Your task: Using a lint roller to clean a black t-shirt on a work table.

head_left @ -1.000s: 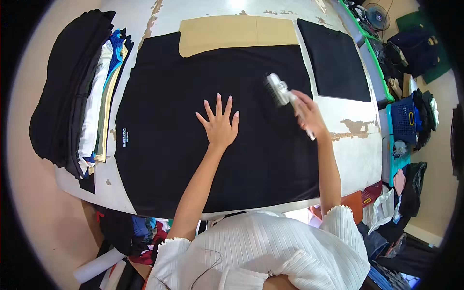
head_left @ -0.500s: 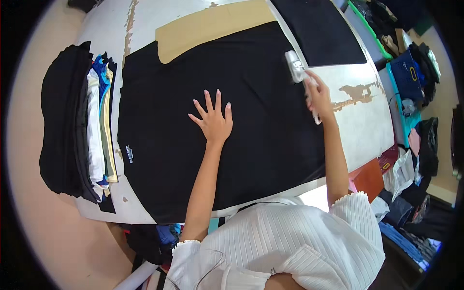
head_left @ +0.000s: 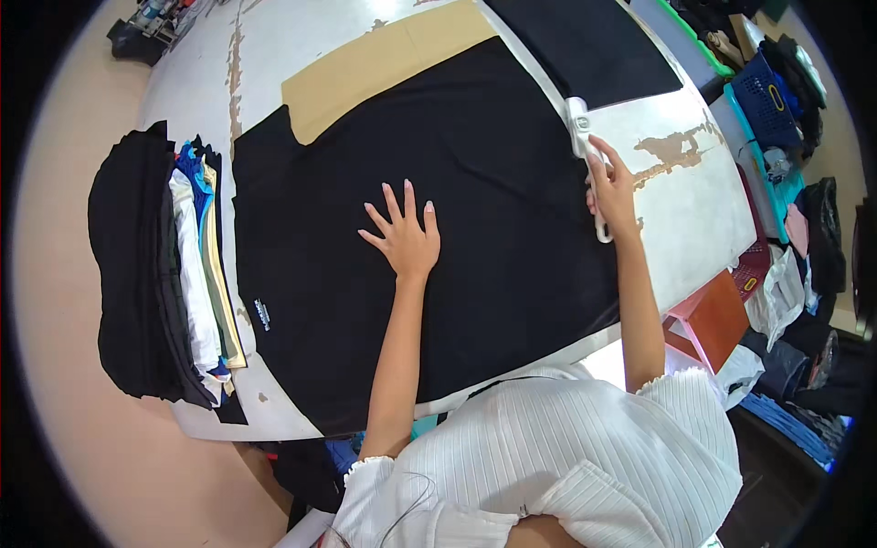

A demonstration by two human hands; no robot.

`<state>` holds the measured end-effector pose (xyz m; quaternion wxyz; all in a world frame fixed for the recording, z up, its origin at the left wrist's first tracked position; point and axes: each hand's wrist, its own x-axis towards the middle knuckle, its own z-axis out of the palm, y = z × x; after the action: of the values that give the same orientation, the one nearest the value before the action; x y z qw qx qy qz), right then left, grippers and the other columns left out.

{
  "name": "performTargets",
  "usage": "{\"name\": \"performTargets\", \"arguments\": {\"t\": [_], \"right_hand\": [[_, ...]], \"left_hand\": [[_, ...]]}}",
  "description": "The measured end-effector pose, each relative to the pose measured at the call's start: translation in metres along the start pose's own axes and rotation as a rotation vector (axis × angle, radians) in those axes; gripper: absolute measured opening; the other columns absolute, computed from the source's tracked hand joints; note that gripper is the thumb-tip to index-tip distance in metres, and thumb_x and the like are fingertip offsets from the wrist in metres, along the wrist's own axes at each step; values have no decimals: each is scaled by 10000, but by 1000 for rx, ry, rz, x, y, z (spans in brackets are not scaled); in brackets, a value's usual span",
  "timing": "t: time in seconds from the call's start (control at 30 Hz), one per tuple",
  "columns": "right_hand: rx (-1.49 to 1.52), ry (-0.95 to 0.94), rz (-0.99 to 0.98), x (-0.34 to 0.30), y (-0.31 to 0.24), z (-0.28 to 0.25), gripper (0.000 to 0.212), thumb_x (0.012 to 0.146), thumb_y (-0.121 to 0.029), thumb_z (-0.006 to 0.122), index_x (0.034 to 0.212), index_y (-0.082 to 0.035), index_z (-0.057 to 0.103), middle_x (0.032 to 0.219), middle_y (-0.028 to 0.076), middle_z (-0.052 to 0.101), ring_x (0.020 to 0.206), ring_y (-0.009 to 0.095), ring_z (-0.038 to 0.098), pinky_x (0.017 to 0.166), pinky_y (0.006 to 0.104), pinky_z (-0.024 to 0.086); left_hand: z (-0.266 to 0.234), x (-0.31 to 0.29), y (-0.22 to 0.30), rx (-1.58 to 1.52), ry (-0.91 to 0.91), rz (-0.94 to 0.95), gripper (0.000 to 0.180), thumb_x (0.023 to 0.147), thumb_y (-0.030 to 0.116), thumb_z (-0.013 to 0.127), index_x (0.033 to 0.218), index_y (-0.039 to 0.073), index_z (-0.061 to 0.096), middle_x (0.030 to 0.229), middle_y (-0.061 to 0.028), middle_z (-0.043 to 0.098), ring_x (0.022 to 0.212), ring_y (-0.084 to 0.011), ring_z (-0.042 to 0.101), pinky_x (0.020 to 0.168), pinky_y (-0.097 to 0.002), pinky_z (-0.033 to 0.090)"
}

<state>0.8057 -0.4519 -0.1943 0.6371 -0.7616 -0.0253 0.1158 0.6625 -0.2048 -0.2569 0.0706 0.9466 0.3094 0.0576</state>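
A large black cloth piece (head_left: 493, 265) lies spread over the white table, with a small printed mark near its left edge. My left hand (head_left: 408, 239) rests flat on its middle, fingers spread. At the cloth's right edge, my right hand (head_left: 614, 196) is wrapped round the handle of a white lint roller (head_left: 579, 128). The roller's head is by the cloth's upper right edge, next to a strip of white table. Beyond the black cloth's far edge shows a tan piece (head_left: 365, 73), partly covered by it. Another black cloth (head_left: 594, 50) lies at the far right.
A thick stack of folded black fabric (head_left: 137, 274) with white, blue and cream pieces (head_left: 196, 265) sits on the table's left edge. To the right stand a dark blue basket (head_left: 766, 100), a brown-red box (head_left: 708, 315) and heaps of clothes and bags. The white tabletop (head_left: 703, 219) has peeling patches.
The roller has moved slightly right, from over the black cloth to its edge. My left hand stays flat on the cloth. The whole view has shifted a little.
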Motion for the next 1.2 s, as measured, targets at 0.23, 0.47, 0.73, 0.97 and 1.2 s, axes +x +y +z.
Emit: {"name": "performTargets", "arguments": {"t": [0.23, 0.47, 0.73, 0.97, 1.2], "right_hand": [[-118, -1040, 166, -54, -14, 24, 271, 873, -153, 562, 1137, -125, 615, 653, 23, 548, 443, 58, 459, 404, 209, 402], [160, -37, 2, -30, 15, -24, 326, 934, -194, 469, 1247, -106, 482, 638, 5, 478, 386, 42, 416, 329, 180, 327], [-96, -802, 317, -60, -3, -63, 309, 898, -173, 524, 1201, -129, 557, 600, 0, 517, 400, 46, 436, 352, 172, 359], [52, -309, 118, -37, 5, -48, 285, 924, -233, 491, 1196, -154, 516, 609, 2, 484, 394, 44, 443, 334, 180, 353], [-85, -629, 27, -9, -10, 6, 328, 892, -228, 521, 1210, -150, 538, 672, 22, 538, 432, 57, 460, 372, 192, 393]], "left_hand": [[0, 1, -4, 29, -32, -28, 530, 923, 451, 324, 1403, 229, 292, 1490, -97, 141, 1333, -464, 87, 987, -685, 65], [-2, 0, 0, 25, -35, -11, 533, 926, 453, 316, 1410, 234, 274, 1492, -89, 141, 1339, -453, 83, 991, -681, 51], [-1, -1, -3, 18, -36, -20, 538, 925, 457, 312, 1410, 228, 275, 1492, -88, 142, 1339, -448, 91, 996, -674, 49], [0, 0, -4, 16, -19, -16, 537, 925, 455, 317, 1409, 225, 279, 1491, -94, 145, 1339, -450, 91, 997, -674, 43], [-1, 1, -1, -16, -59, -27, 500, 937, 398, 311, 1411, 243, 271, 1497, -75, 129, 1345, -439, 75, 1001, -669, 40]]}}
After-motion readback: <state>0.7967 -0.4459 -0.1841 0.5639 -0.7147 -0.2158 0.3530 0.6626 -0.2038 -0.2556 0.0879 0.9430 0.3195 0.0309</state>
